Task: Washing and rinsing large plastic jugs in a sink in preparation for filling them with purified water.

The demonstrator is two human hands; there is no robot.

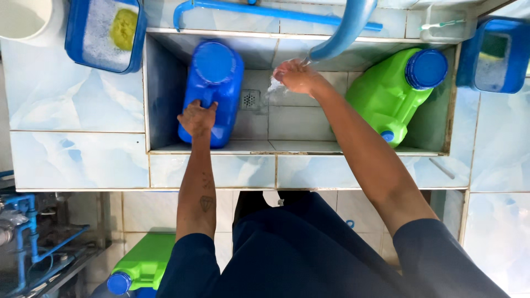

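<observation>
- At ten o'clock, a blue tub (105, 34) of soapy water with a yellow sponge (123, 27) in it is sitting on the pale tiled counter (77, 105), with a white bucket (25, 19) at the far corner beside it.
- At seven o'clock, below the counter, a green jug with a blue cap (141, 265) is lying on the floor next to blue pipes (30, 232).
- Left of centre, a blue jug (212, 91) is lying in the left part of the tiled sink (287, 118), cap end pointing to twelve o'clock. The left hand (197, 117) is closing around the jug's near end, fingers curled over it, steadying it.
- At centre, the sink's drain (249, 99) is lying just right of the blue jug.
- Just above centre, the right hand (295, 74) is cupping loosely under the blue spout (345, 30), empty, with water running over the fingers.
- My judgement: keeping the left grip firm is wise, since wet plastic is likely slippery, and holding the right hand directly under the stream should limit splashing.
- At two o'clock, a green jug (386, 96) with a blue cap is leaning in the sink's right corner.
- At one o'clock, a second blue tub (494, 55) is sitting on the counter.
</observation>
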